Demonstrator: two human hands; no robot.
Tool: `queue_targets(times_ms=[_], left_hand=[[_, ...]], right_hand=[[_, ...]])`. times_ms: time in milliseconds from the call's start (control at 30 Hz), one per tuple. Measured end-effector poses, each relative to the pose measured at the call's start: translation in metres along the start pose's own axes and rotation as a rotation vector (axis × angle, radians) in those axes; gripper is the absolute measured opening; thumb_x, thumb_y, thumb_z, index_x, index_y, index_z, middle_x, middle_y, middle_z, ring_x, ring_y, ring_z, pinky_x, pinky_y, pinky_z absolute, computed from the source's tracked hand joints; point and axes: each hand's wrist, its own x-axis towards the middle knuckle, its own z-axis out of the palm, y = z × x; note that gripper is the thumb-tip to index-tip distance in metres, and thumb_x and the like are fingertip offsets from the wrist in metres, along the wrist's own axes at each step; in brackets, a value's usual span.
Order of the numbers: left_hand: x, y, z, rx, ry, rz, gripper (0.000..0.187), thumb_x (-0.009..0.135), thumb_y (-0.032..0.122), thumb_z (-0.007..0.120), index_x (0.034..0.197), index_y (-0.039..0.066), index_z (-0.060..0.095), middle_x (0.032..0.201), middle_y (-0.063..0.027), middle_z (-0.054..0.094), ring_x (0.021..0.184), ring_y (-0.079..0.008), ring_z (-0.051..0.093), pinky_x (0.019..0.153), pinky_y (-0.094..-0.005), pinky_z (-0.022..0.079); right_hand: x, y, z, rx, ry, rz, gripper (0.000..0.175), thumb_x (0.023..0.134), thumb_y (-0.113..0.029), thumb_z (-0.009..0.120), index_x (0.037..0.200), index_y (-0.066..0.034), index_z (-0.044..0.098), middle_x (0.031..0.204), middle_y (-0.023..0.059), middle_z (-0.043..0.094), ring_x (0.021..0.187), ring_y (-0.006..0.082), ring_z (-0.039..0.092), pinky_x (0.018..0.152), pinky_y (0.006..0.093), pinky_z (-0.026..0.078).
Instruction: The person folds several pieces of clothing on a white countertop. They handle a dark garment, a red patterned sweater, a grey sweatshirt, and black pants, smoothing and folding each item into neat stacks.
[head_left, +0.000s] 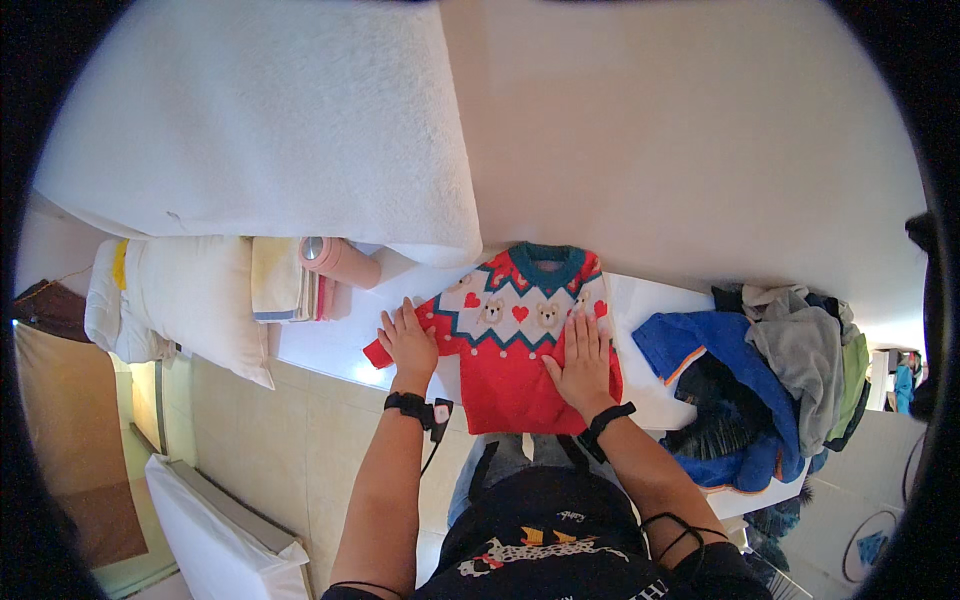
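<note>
A red, white and green knitted sweater (510, 375) with bears and hearts lies on a narrow white table (330, 345), its green collar away from me. My left hand (409, 341) rests flat with spread fingers on the sleeve at the left. On the body's right side lies my right hand (586, 360), palm down, thumb apart from the fingers. Neither hand grips the cloth. The sweater's other sleeve does not show; it may be folded in or under. Both wrists wear black straps.
Left on the table are a pink bottle (349, 262), folded towels (283, 281) and a cream pillow (202, 292). Blue clothing (757, 367) and a heap of grey and green garments (802, 360) lie right. White fleecy fabric (337, 135) hangs over the far left side, beside a wall.
</note>
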Motion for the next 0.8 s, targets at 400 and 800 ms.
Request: queue_targets(times_ms=[400,800], left_hand=[[-0.024,0.081,-0.067,-0.242,-0.678,0.085,0.068,0.087,0.019,0.07,0.145,0.0,0.04,0.115,-0.0276,0.066,0.108,-0.044,0.066,0.09,-0.0523,0.055],[-0.063,0.101,-0.021,-0.574,-0.555,0.511,0.055,0.096,0.021,0.063,0.146,0.0,0.05,0.148,-0.024,0.05,0.136,-0.0431,0.046,0.114,-0.051,0.039]], right_hand=[[0.002,0.0,0.001,-0.018,-0.07,0.041,0.088,0.096,-0.054,0.057,0.159,0.0003,0.028,0.169,0.0182,0.02,0.157,0.0358,0.013,0.126,0.0562,0.008],[-0.021,0.015,-0.008,0.076,-0.048,-0.041,0.085,0.093,-0.047,0.066,0.157,-0.0028,0.033,0.168,0.0164,0.024,0.156,0.0336,0.019,0.125,0.0548,0.012]])
